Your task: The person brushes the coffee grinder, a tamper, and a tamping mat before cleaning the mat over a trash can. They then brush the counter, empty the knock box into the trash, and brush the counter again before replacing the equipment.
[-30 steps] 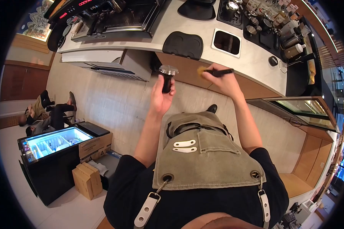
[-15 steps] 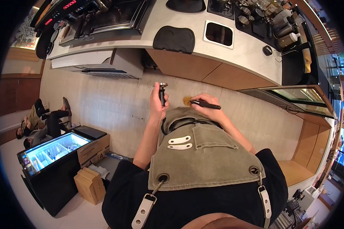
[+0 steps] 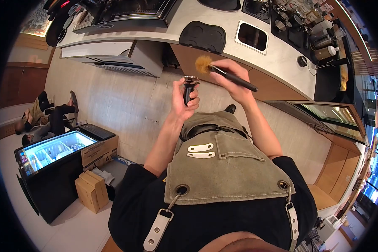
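A person in a tan apron (image 3: pixel 227 178) over a black top works with two tools near a pale counter (image 3: pixel 277 67). The left hand (image 3: pixel 181 101) closes around the dark handle of a tamper-like tool (image 3: pixel 189 89), its round metal head uppermost, at the middle of the scene and short of the counter's edge. The right hand (image 3: pixel 236 70) grips a black-handled brush (image 3: pixel 224 72), thumb and fingers narrow about the handle, its tan bristles (image 3: pixel 203 64) pointing left. The bristles sit just beside the metal head, on its far right side, apart from it. Beyond the hands, a black mat (image 3: pixel 203 35) lies at the counter's near edge, with a rectangular metal-rimmed opening (image 3: pixel 251 47) to its right and an espresso machine (image 3: pixel 126 17) at far left. Pump-topped and other bottles (image 3: pixel 325 53) crowd the counter at far right. To the left, a lit glass-topped case (image 3: pixel 52 189) stands behind a cardboard box (image 3: pixel 91 191), while two other people (image 3: pixel 59 117) are seen beyond it, one with dark trousers and legs stretched out.
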Demonstrator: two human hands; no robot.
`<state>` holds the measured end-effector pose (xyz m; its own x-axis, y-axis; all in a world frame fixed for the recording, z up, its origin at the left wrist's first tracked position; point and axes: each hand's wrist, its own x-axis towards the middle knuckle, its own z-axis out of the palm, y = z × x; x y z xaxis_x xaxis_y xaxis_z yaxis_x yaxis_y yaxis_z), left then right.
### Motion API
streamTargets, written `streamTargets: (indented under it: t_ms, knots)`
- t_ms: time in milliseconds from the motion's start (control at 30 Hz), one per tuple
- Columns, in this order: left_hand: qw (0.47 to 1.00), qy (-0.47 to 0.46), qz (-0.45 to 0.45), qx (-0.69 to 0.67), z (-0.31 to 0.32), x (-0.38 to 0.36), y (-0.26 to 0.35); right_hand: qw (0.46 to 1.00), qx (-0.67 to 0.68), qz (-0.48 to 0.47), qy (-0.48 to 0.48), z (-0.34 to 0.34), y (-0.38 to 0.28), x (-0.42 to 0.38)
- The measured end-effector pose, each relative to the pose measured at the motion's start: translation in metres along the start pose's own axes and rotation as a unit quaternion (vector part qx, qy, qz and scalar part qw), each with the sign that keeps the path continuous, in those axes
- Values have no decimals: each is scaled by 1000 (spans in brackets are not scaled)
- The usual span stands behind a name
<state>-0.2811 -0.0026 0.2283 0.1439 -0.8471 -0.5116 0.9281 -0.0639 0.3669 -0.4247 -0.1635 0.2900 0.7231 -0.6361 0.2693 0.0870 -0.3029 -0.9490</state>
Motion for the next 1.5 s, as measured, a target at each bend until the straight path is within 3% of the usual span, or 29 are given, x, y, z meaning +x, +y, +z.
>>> streamTargets:
  t_ms: [33, 167, 267, 400, 500, 800, 1000, 1100, 1167, 1267, 1300, 1400, 1500]
  knots:
    - [1000, -13, -2, -8, 2, 0, 0, 998, -13, -54, 3, -1, -8, 6]
    - [999, -32, 12, -24, 17, -5, 1, 990, -52, -73, -109, 3, 4, 1]
    - [997, -19, 57, 47, 29, -7, 0, 993, -40, -38, -101, 1, 7, -5]
    - [980, 9, 106, 169, 34, -3, 0, 984, -106, -79, -119, -8, 1, 2]
    - [978, -16, 116, 173, 39, -3, 1, 984, -94, -92, -120, -12, -5, 6]
    - [993, -99, 14, 58, 41, 0, 3, 985, -94, -103, -99, -23, 5, -5]
    - [992, -98, 7, 82, 39, 0, -2, 986, -103, -86, -101, -26, 6, -13]
    - [990, -110, 12, 83, 34, -2, -1, 900, -374, -30, -223, -42, 60, -32]
    - [983, -166, 14, 79, 52, -19, 8, 766, -500, 208, -347, -48, 73, -48]
    - [978, -208, 1, 19, 59, -28, 17, 841, -391, 216, -304, -56, 67, -56]
    - [976, -216, -5, 18, 61, -30, 21, 898, -271, 217, -269, -58, 70, -58]
    - [971, -239, -31, -13, 67, -36, 26, 968, -178, 91, -150, -56, 17, -39]
    - [959, -269, -60, -71, 69, -39, 26, 988, -142, -63, -27, -57, -24, -26]
